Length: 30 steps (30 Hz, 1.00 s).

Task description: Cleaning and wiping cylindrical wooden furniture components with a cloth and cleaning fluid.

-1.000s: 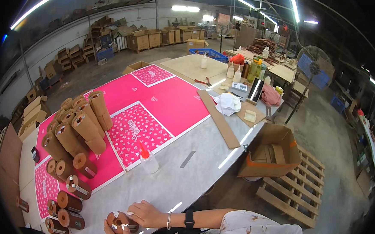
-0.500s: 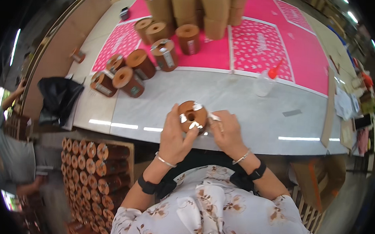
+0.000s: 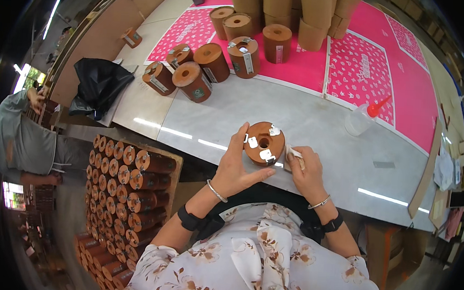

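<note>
at the near edge of the desk [image 3: 318, 123], a brown roll [image 3: 264, 143] is held upright by the left hand [image 3: 237, 169], whose fingers are curled narrowly round its left side, thumb below. small white tabs are seen on its top face. just right of the roll, touching it, a small pale piece is pinched by the right hand [image 3: 306, 171]. further back, a glue bottle [image 3: 362, 118] and more rolls [image 3: 194, 73] are stood on pink sheets [image 3: 353, 67].

A white floral-printed top is worn. A silver bangle and a black band are seen on each forearm, left and right.
</note>
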Motion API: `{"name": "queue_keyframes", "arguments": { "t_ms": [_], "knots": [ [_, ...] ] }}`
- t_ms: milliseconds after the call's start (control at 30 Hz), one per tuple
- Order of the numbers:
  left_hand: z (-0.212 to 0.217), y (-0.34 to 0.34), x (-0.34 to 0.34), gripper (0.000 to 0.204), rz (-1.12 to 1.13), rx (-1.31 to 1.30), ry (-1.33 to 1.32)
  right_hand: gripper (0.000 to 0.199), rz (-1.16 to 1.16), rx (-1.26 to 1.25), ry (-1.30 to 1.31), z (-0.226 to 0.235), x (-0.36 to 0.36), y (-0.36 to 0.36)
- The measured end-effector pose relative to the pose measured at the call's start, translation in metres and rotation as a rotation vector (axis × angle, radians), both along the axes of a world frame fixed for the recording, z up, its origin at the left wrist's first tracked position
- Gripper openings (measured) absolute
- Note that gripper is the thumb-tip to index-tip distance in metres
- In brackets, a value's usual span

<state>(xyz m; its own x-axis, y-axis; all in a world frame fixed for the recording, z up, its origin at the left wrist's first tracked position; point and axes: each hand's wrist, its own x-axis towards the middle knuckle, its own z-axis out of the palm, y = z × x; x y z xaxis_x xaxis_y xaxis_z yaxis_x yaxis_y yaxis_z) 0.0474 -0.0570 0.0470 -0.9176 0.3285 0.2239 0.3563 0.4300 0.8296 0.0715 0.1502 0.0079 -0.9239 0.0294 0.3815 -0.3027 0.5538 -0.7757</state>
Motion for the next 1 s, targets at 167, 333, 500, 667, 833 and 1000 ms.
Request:
{"name": "queue_keyframes", "arguments": {
  "t_ms": [167, 333, 500, 667, 833, 1000],
  "knots": [
    [0.025, 0.006, -0.014, 0.089, 0.007, -0.154, 0.256, 0.014, -0.018, -0.032, -0.071, -0.007, 0.000, 0.013],
    [0.048, 0.018, -0.034, 0.066, -0.203, -0.434, 0.264, 0.014, 0.041, -0.076, -0.040, -0.002, 0.000, 0.016],
    [0.042, 0.021, -0.024, 0.058, -0.171, -0.382, 0.329, 0.013, 0.057, -0.142, -0.004, 0.005, -0.001, 0.018],
    [0.034, 0.023, -0.018, 0.046, -0.134, -0.253, 0.366, 0.014, 0.120, -0.150, -0.054, -0.001, 0.000, 0.020],
    [0.029, 0.024, -0.011, 0.030, -0.008, 0.012, 0.233, 0.014, 0.110, -0.166, -0.089, -0.008, 0.000, 0.018],
    [0.035, 0.028, -0.018, 0.032, 0.071, -0.012, 0.089, 0.014, 0.106, -0.119, -0.127, -0.009, -0.002, 0.019]
  ]
}}
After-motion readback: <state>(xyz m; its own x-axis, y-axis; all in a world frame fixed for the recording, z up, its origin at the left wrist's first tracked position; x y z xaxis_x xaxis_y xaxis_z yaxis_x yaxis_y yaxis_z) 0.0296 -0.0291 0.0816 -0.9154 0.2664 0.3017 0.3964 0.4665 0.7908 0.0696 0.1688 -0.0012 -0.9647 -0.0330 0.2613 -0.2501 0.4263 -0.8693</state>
